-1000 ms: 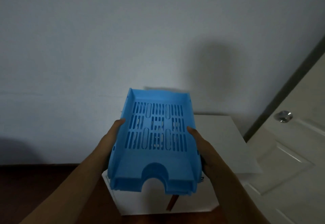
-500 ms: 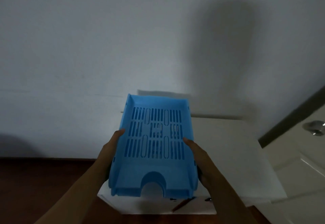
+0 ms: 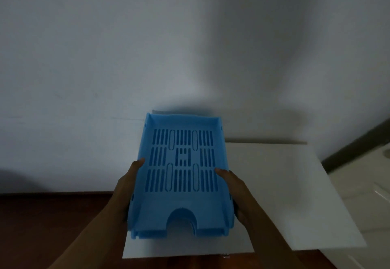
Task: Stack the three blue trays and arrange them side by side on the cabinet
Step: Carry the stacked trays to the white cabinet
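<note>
A stack of blue slotted trays (image 3: 181, 173) is held over the left part of the white cabinet top (image 3: 274, 184), its notched front edge towards me. Layered rims show at the front, so more than one tray is nested, but I cannot tell how many. My left hand (image 3: 126, 186) grips the stack's left wall, thumb on the rim. My right hand (image 3: 234, 190) grips the right wall the same way. Whether the stack touches the cabinet is hidden by the trays themselves.
A plain pale wall rises right behind the cabinet. Dark wooden floor (image 3: 52, 226) lies to the left and below. A white door (image 3: 369, 194) with a dark frame (image 3: 354, 148) stands at the right. A small metal knob (image 3: 226, 255) shows on the cabinet front.
Both hands have carried the tray stack forward and lower over the cabinet's left side. The view has shifted so that more of the cabinet top shows and the door has slid to the right edge.
</note>
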